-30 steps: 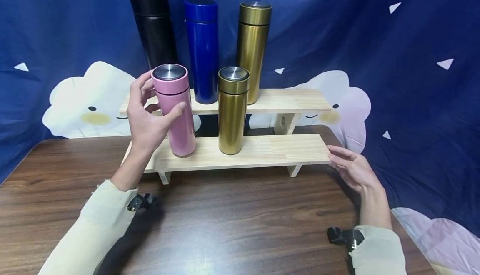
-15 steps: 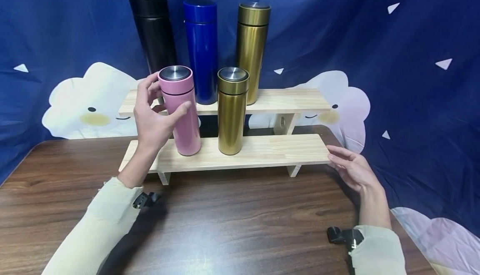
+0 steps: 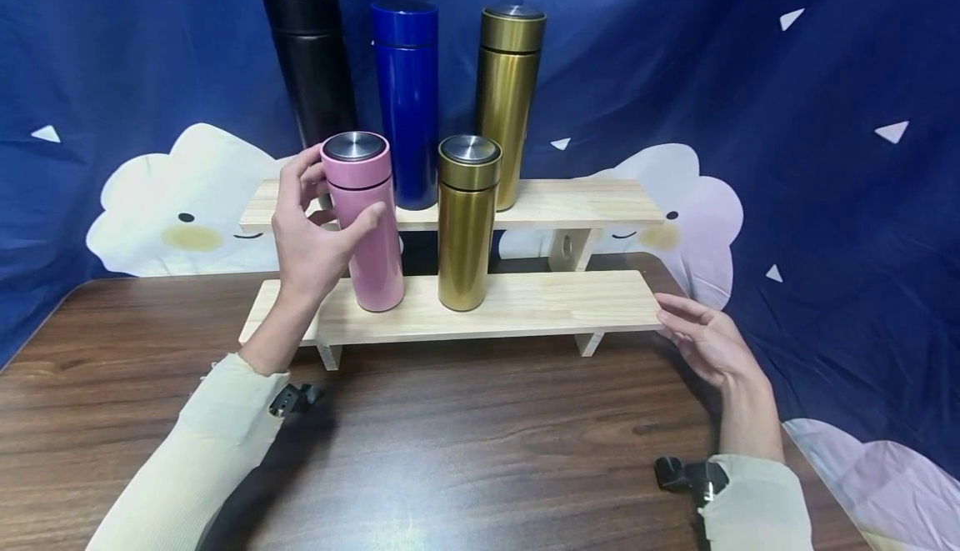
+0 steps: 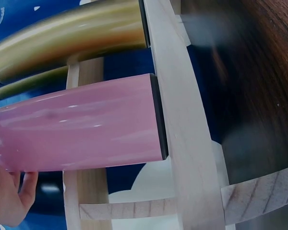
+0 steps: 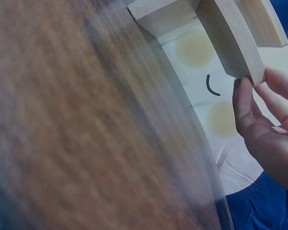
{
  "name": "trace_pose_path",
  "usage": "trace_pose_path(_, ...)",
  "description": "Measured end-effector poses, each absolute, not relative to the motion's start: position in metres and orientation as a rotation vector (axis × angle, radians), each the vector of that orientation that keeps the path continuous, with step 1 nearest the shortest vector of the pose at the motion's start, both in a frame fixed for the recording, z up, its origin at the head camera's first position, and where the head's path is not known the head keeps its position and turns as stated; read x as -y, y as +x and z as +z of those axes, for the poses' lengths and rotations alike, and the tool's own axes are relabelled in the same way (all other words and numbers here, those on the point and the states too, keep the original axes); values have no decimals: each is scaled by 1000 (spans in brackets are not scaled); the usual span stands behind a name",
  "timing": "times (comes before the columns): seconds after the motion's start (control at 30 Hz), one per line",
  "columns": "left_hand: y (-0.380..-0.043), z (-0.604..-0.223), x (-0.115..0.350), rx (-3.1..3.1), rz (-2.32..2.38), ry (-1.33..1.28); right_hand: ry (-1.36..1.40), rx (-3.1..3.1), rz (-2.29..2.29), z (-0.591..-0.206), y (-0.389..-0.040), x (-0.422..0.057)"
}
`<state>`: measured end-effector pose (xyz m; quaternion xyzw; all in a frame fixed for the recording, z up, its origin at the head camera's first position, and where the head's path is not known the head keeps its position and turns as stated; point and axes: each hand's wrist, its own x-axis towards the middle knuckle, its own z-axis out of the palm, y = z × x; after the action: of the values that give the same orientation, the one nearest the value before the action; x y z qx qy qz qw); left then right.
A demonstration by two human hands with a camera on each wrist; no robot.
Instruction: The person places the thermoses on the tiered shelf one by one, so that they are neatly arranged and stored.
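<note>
A pink thermos (image 3: 367,251) with a steel-topped lid stands upright on the lower board of a two-tier wooden display rack (image 3: 562,305). My left hand (image 3: 303,242) grips it around the upper body, thumb across the front and fingers behind. In the left wrist view the dark base of the pink thermos (image 4: 81,127) meets the board. A short gold thermos (image 3: 465,242) stands just to its right. My right hand (image 3: 708,338) pinches the right end of the lower board; in the right wrist view thumb and fingers of that hand (image 5: 273,129) lie on either side of the board end (image 5: 235,43).
On the rack's upper board (image 3: 592,201) stand a black thermos (image 3: 311,76), a blue thermos (image 3: 405,109) and a tall gold thermos (image 3: 513,101). The rack rests at the back of a brown wooden table (image 3: 480,443). A dark blue curtain (image 3: 637,67) with cloud prints hangs behind.
My left hand has moved the pink thermos to the right along the lower board, closer to the short gold one, mostly in the first half second. My right hand has kept its place.
</note>
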<state>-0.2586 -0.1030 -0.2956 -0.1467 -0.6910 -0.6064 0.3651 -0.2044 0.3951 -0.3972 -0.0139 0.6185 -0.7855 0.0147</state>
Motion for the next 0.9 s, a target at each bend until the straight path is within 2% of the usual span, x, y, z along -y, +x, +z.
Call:
trace_pose_path(0.57, -254, -298, 109, 1892, -1511, -388, -88, -1910, -2451, -399, -207, -395)
trace_pose_path(0.9, -253, -304, 113, 1931, -1503, -394, -7, -1987, -2405, -395, -204, -395)
